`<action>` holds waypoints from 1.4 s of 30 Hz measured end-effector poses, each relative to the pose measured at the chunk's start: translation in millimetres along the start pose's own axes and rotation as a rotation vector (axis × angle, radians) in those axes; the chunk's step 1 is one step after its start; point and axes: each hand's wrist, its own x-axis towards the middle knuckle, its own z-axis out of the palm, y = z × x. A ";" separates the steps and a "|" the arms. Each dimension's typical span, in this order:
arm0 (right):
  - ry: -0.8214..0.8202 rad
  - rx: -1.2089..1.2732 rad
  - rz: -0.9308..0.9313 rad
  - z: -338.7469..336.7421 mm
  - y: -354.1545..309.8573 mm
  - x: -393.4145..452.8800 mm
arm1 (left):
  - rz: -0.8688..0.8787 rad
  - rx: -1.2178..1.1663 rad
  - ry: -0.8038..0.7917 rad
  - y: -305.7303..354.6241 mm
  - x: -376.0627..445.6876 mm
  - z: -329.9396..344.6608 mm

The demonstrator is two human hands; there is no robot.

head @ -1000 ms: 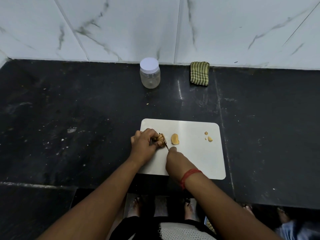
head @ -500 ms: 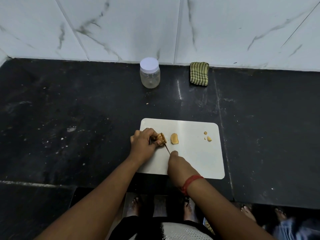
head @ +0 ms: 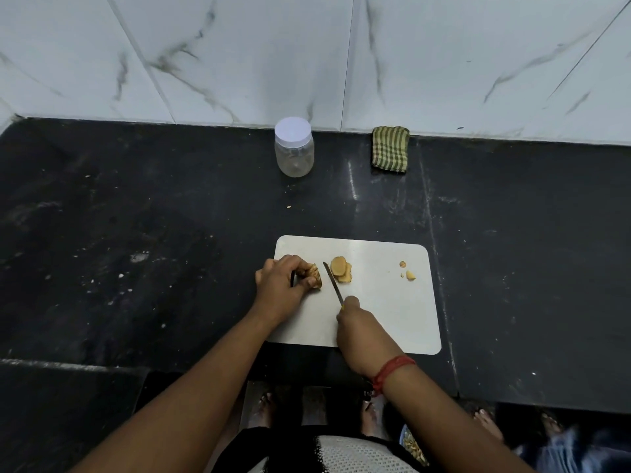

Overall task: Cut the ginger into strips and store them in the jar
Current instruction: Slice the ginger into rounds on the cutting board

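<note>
The left hand curls around the ginger to pin it on the cutting board, while the right hand grips the knife between ginger and cut slices; the lidded jar waits far back on the counter.

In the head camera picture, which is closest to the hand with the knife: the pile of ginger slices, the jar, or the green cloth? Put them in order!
From the right hand:
1. Ginger slices, just above it on the cutting board.
2. Jar, far back by the wall, a bit left.
3. Green cloth, far back by the wall, a bit right; too close to call against the jar.
</note>
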 end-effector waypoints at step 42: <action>-0.139 0.009 0.105 -10.8 -39.9 31.0 | 0.094 0.078 0.122 -8.5 -11.1 11.7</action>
